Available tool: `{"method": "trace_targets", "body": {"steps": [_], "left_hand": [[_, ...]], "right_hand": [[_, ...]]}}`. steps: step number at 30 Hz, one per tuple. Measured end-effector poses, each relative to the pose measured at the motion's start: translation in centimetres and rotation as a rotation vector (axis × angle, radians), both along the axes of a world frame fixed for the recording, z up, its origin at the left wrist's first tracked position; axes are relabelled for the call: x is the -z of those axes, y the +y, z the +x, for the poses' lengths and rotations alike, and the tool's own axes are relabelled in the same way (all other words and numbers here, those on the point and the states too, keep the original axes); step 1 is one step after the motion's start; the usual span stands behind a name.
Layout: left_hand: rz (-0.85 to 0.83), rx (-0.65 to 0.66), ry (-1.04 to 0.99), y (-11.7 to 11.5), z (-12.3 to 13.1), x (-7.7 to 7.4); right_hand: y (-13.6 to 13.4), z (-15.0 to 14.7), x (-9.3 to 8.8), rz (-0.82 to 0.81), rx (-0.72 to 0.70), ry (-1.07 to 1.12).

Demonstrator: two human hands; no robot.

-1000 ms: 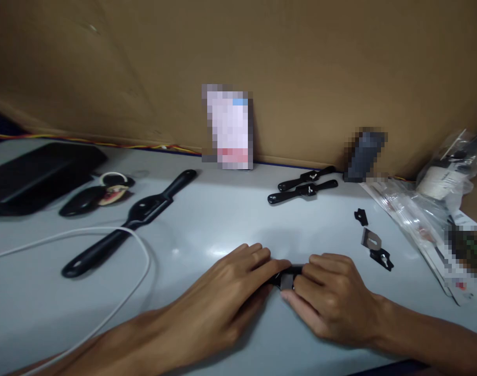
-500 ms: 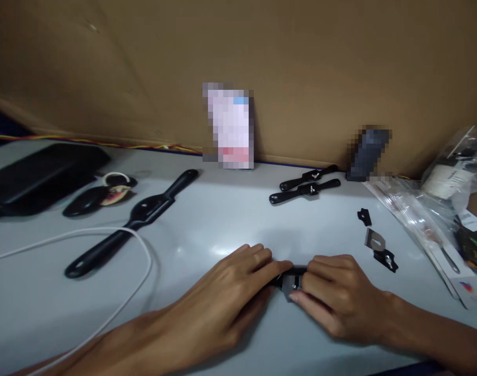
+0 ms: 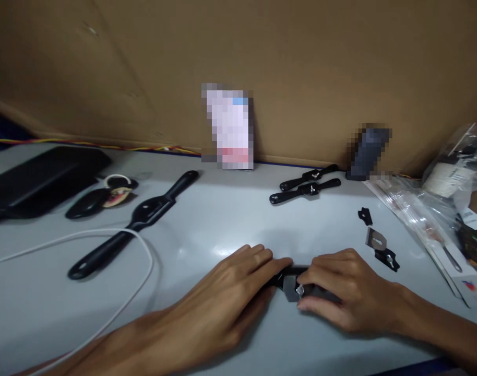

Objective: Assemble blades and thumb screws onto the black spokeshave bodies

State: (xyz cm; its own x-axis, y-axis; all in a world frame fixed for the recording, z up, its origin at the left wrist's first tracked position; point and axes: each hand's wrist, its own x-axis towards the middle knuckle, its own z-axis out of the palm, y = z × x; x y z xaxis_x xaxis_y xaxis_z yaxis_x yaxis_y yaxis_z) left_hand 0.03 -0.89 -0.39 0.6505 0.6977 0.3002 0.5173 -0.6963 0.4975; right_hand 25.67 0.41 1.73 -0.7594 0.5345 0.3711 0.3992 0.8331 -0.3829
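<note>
A black spokeshave (image 3: 297, 270) lies near the table's front, partly covered by both hands. Closed round its left handle is my left hand (image 3: 238, 292), thumb and forefinger along the body. A flat grey blade (image 3: 289, 289) shows in the middle of the tool. At the blade's right edge, the thumb and fingertips of my right hand (image 3: 348, 292) pinch around a small shiny screw (image 3: 300, 290). The curled fingers hide much of the tool's right side. To the right lie a loose blade (image 3: 376, 239) and two black cap plates, one above it (image 3: 365, 215) and one below (image 3: 387, 259).
A large black spokeshave (image 3: 146, 211) lies to the left, beside a computer mouse (image 3: 85, 202) and a white cable (image 3: 150, 261). Two smaller spokeshaves (image 3: 311, 190) rest at the back. Plastic-wrapped packages (image 3: 430, 224) occupy the right. A cardboard wall (image 3: 301, 68) stands behind.
My right fingers have lifted and opened slightly on the spokeshave, uncovering the shiny screw and more of the tool's right side. My left hand keeps its hold.
</note>
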Motion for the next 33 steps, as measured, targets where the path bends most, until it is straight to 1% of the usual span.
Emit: {"method": "trace_targets", "body": {"steps": [3,5,8,13,16,18,21,24,27,29,31,33], "left_hand": [[0.011,0.017,0.010,0.1,0.0,-0.1],[0.013,0.016,0.009,0.1,0.1,-0.2],[0.004,0.005,0.016,0.1,0.1,-0.2],[-0.001,0.022,0.031,0.1,0.0,-0.1],[0.020,0.024,0.029,0.1,-0.1,0.0],[0.017,0.024,0.025,0.1,-0.1,-0.1],[0.011,0.037,0.006,0.2,0.0,-0.1],[0.022,0.033,0.002,0.2,0.1,-0.1],[0.053,0.015,0.004,0.1,0.0,0.0],[0.081,0.015,0.004,0.0,0.0,0.0],[0.097,0.013,0.013,0.1,0.0,0.1],[0.100,-0.003,0.016,0.1,0.1,0.0]], "right_hand": [[-0.6,-1.0,0.8,0.065,0.059,-0.007],[-0.8,-1.2,0.9,0.090,0.072,-0.014],[-0.6,-0.7,0.3,0.022,0.079,-0.059],[0.0,0.5,-1.3,-0.138,0.101,-0.271],[0.1,0.5,-1.4,-0.171,0.106,-0.328],[0.0,0.4,-1.3,-0.157,0.093,-0.334],[0.1,0.7,-1.1,-0.100,0.028,-0.309],[0.4,1.0,-0.8,-0.051,-0.052,-0.217],[0.7,1.2,-0.6,-0.036,-0.079,-0.131],[0.9,1.3,-1.0,-0.048,-0.079,-0.103],[1.3,1.6,-1.9,-0.045,-0.051,-0.055],[1.7,2.1,-3.2,-0.019,0.056,0.028]]}}
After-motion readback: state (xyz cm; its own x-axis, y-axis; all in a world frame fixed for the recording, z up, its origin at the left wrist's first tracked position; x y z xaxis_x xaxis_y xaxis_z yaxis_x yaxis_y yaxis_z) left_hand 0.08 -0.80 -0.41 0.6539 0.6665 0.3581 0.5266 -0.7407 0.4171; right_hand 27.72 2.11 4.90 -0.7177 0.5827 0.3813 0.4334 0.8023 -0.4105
